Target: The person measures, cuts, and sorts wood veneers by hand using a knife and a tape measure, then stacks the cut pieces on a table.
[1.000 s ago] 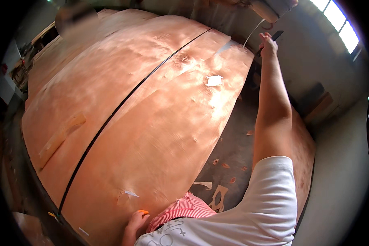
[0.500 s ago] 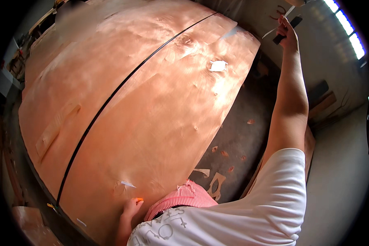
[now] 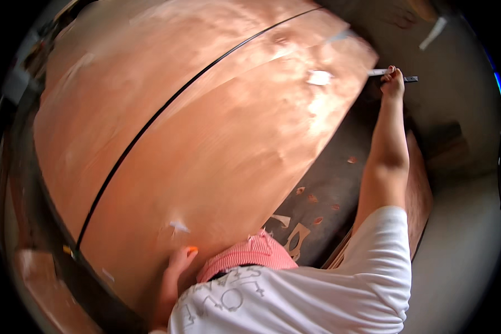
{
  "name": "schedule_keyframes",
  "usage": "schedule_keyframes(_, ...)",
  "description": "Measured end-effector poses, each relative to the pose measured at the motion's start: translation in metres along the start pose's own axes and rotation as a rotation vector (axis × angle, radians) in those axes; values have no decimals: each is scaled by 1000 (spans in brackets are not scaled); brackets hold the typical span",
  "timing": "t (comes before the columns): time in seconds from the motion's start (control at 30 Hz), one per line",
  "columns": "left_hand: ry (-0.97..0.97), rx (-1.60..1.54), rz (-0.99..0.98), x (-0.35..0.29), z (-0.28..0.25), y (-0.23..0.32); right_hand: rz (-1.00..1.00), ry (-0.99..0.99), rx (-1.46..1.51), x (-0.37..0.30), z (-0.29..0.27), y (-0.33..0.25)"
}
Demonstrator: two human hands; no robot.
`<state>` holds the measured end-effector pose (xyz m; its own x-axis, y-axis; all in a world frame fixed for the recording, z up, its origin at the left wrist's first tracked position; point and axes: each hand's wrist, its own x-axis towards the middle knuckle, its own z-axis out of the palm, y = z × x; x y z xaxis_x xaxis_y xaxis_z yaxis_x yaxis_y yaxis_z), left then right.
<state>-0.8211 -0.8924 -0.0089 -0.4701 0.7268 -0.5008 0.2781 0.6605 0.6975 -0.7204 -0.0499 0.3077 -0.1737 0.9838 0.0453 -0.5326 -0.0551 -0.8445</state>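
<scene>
A large thin reddish-tan wood sheet (image 3: 206, 156) spreads out before me, with a long thin black rod (image 3: 150, 123) bowed across it. Over the sheet's near edge is my left hand (image 3: 179, 261), closed on a small orange object (image 3: 192, 250) whose kind I cannot make out. A small white scrap (image 3: 179, 226) lies just beyond it. My right arm is stretched far out to the right. Past the sheet's far right corner, my right hand (image 3: 393, 83) grips a flat tool (image 3: 411, 79) with a pale blade-like end and a dark end; blur hides its exact kind.
A white patch (image 3: 319, 77) shows on the sheet's far right part. Wood scraps (image 3: 298, 239) and several small chips lie on the dark floor (image 3: 331, 183) to the right. A pale wall (image 3: 462, 222) stands beyond my right arm. A reddish board (image 3: 44, 273) is at the lower left.
My right hand has come down, bringing the flat tool from near the wall to beside the sheet's corner. The view has shifted slightly. My left hand stays near the same spot.
</scene>
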Motion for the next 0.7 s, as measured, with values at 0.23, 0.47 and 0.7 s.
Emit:
schedule_keyframes(0.23, 563, 57, 61, -27, -5, 4, 339, -519, -335, -222, -42, 129)
schedule_keyframes(0.47, 877, 279, -51, -37, -10, -21, 584, -867, -295, -383, -9, 199)
schedule_keyframes(0.7, 715, 466, -116, -32, -14, -32, 698, -1086, -405, -478, 17, 217)
